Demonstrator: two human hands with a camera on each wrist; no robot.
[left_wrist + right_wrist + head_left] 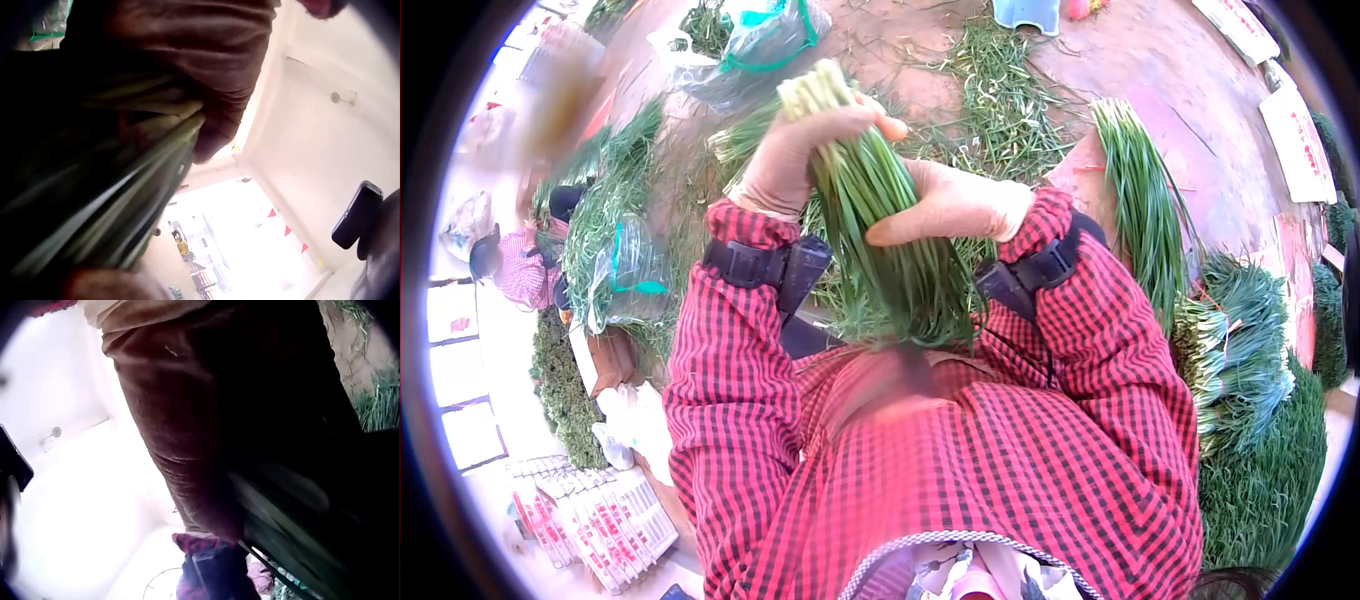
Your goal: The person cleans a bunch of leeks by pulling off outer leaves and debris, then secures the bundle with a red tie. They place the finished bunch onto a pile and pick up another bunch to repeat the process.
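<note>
Grip: left hand point(800, 160), gloved, is closed round one bunch of green stalks point(855, 190) just below its pale cut ends point(820, 88). The ends stick up past the fist. Right hand point(955, 205), also gloved, wraps the same bunch lower down, thumb across the front. Both hands are holding and neither is spread. The bunch is raised in front of the chest, and its leaf tips hang down between the forearms.

Count, head view: 1 held bunch, 2 gloved hands, 2 black wrist units point(785, 268) strapped over red checked sleeves.

Outward, on the reddish ground point(1190, 90):
- 1 long bundle point(1145, 200) laid out right of the right arm.
- A stack of tied bundles point(1240, 350) further right; number not countable.
- Loose stalks point(1000, 100) scattered beyond the hands.
- 2 clear plastic bags, one point(760, 40) beyond the left hand and one point(625, 270) off the left elbow.
- 1 blue stool point(1025, 12) at the far edge, partly cut off.

View differences: the left wrist view shows only the glove point(187, 56) pressed tight on the stalks point(119, 200), dark and blurred, against bright wall. The right wrist view shows the glove point(200, 437) against dark leaves point(294, 525). Individual fingers cannot be made out in either. Only the head view shows the cut ends and the ground stock.
</note>
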